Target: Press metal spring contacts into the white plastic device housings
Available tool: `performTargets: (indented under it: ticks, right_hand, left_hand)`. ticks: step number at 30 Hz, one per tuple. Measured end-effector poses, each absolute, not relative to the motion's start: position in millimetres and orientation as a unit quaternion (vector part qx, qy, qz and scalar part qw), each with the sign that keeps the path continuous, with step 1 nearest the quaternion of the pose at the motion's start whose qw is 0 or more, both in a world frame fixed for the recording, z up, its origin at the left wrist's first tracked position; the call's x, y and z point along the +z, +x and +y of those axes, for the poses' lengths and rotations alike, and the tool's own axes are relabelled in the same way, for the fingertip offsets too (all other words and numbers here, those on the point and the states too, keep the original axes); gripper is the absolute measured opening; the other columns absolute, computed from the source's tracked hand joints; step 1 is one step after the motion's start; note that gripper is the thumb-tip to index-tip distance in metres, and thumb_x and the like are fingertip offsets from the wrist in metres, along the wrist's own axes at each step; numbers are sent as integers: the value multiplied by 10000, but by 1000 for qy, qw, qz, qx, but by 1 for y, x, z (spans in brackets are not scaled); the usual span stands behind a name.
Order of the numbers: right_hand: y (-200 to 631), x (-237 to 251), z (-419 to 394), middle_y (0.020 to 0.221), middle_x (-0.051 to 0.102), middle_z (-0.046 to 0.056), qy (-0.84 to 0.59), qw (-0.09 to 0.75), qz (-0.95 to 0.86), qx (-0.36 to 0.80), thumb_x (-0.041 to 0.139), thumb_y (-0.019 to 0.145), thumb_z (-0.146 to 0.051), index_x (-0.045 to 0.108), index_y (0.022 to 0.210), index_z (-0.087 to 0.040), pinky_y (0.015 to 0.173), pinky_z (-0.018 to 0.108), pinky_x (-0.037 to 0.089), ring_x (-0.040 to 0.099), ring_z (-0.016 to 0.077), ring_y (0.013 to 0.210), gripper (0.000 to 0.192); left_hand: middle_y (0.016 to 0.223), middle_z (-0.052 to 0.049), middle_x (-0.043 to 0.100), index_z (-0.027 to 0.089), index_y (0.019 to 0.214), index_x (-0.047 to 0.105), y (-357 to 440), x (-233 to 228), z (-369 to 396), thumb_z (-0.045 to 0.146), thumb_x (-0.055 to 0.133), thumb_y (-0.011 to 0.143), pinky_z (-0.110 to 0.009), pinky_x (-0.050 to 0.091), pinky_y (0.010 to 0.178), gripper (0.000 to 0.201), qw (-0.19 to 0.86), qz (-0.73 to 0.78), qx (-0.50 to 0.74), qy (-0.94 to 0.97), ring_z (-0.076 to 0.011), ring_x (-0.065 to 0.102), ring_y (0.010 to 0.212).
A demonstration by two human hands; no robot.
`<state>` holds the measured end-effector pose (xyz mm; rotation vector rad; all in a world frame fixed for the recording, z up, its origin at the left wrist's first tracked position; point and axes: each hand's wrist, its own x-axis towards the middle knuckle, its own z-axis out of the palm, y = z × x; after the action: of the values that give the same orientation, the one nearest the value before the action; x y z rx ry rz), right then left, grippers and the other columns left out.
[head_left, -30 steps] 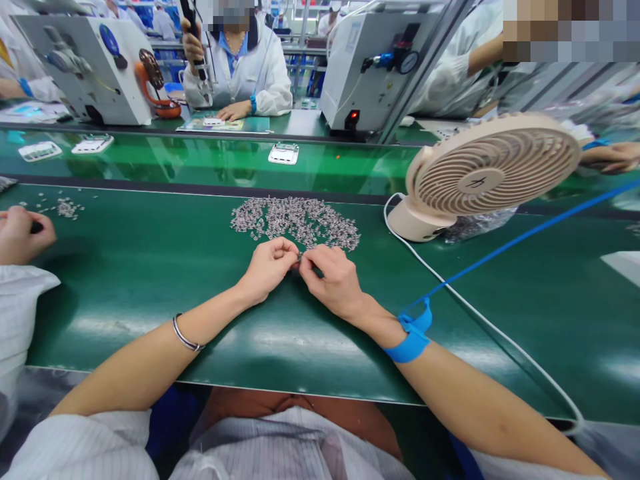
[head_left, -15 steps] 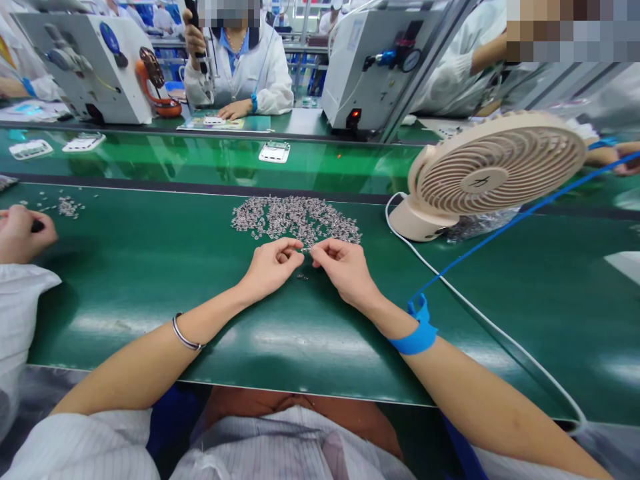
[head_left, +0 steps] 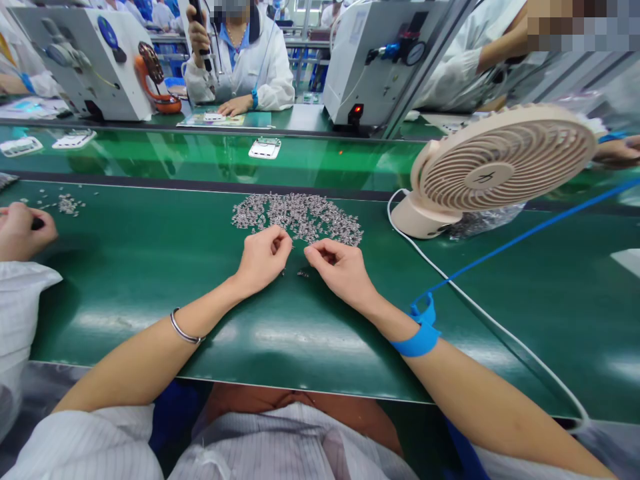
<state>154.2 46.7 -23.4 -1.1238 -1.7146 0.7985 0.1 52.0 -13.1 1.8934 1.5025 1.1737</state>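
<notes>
— Green matting (head_left: 150, 267) covers the bench, and beyond it a glossy green conveyor belt (head_left: 200, 160) carries small white housings (head_left: 265, 148) past. What sits in front of the person?

— A spread heap of tiny silvery metal parts (head_left: 297, 217), lying on the mat just beyond both hands. Two or three loose ones (head_left: 301, 273) lie apart from the heap, between the hands.

— How is the left hand (head_left: 263, 257) set?

— Curled, fingers folded in toward the thumb at the near edge of the heap. Whether a part is pinched there is too small to tell. A thin metal bangle (head_left: 184, 331) rings that forearm.

— And the right hand (head_left: 340, 270)?

— Also loosely curled, thumb and forefinger drawn together at the tip, close to the heap's edge. Anything held is too small to make out. A blue wrist strap (head_left: 420, 337) sits on that wrist, its blue cord (head_left: 525, 233) running off to the right.

— Anything else nearby?

— A beige desk fan (head_left: 500, 167) stands to the right, its white cable (head_left: 475, 307) trailing across the mat. At the far left a co-worker's hand (head_left: 23, 230) rests on the mat near a smaller scatter of parts (head_left: 65, 205). Across the belt, a person in a white coat (head_left: 245, 63) sits between two white machines (head_left: 90, 63).
</notes>
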Motion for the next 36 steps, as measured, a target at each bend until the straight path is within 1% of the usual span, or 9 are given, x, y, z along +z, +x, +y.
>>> performTargets:
  ticks: [7, 10, 15, 19, 22, 25, 29, 32, 36]
  right_hand:
    - [161, -17, 46, 593, 490, -33, -422, 307, -803, 288, 601, 713, -194, 607, 714, -169, 527, 233, 345, 432, 107, 523, 26]
    - [163, -19, 46, 659, 508, -9, -393, 237, -863, 209, 551, 704, -81, 598, 713, -162, 558, 234, 368, 473, 119, 572, 94]
    - [180, -23, 64, 712, 563, 51, -439, 294, -846, 63, 455, 764, -70, 610, 744, -143, 599, 271, 410, 528, 169, 629, 173]
    - [207, -30, 89, 831, 622, 86, -497, 272, -824, 7, 441, 734, -62, 660, 806, -146, 677, 310, 457, 586, 218, 732, 245]
    - [224, -39, 104, 971, 631, 104, -530, 223, -818, 1, 452, 708, -51, 688, 826, -150, 764, 351, 476, 603, 259, 846, 282]
    - [236, -41, 112, 1059, 623, 91, -550, 265, -792, 14, 427, 741, -65, 688, 924, -155, 852, 380, 463, 589, 274, 955, 331]
    - [246, -33, 115, 969, 654, 105, -581, 299, -756, 26, 387, 745, -82, 685, 949, -126, 836, 376, 462, 606, 274, 905, 364]
    - [250, -29, 115, 869, 667, 97, -610, 279, -741, 29, 383, 726, -111, 686, 936, -128, 776, 364, 471, 614, 269, 810, 369]
    - [257, -27, 117, 720, 653, 88, -632, 252, -732, 27, 391, 694, -148, 690, 772, -148, 714, 347, 464, 601, 262, 714, 309]
  left_hand:
    - [470, 46, 420, 184, 521, 394, -16, -5, 65, 178, 517, 680, -248, 298, 558, 201, 133, 595, 410, 679, -100, 388, 486]
    - [484, 36, 424, 184, 526, 368, -18, -2, 66, 185, 520, 700, -263, 309, 589, 231, 69, 608, 363, 703, -108, 393, 496]
    - [744, -62, 586, 147, 750, 551, -19, -10, 66, 253, 498, 797, -331, 358, 725, 127, 3, 602, 282, 747, -202, 515, 727]
    - [1068, -112, 594, 148, 1024, 596, -19, -22, 65, 246, 459, 846, -412, 340, 871, 245, 27, 570, 234, 787, -278, 511, 980]
    - [1125, -77, 592, 181, 1014, 621, -17, -27, 64, 259, 453, 862, -411, 331, 922, 240, 50, 548, 217, 806, -268, 502, 1038]
    - [1174, -68, 575, 184, 1026, 628, -15, -27, 62, 286, 420, 886, -416, 315, 965, 271, 65, 532, 206, 818, -263, 488, 1079]
    - [1328, -98, 451, 186, 1196, 550, -13, -21, 56, 396, 427, 889, -508, 269, 996, 392, 71, 541, 170, 820, -348, 362, 1209]
    - [1447, -92, 268, 209, 1356, 377, -11, -15, 52, 512, 394, 883, -580, 239, 993, 563, 101, 552, 94, 823, -404, 201, 1294]
    - [1495, -54, 118, 221, 1423, 233, -10, -12, 49, 591, 346, 870, -579, 200, 1024, 675, 125, 545, 34, 828, -410, 73, 1331]
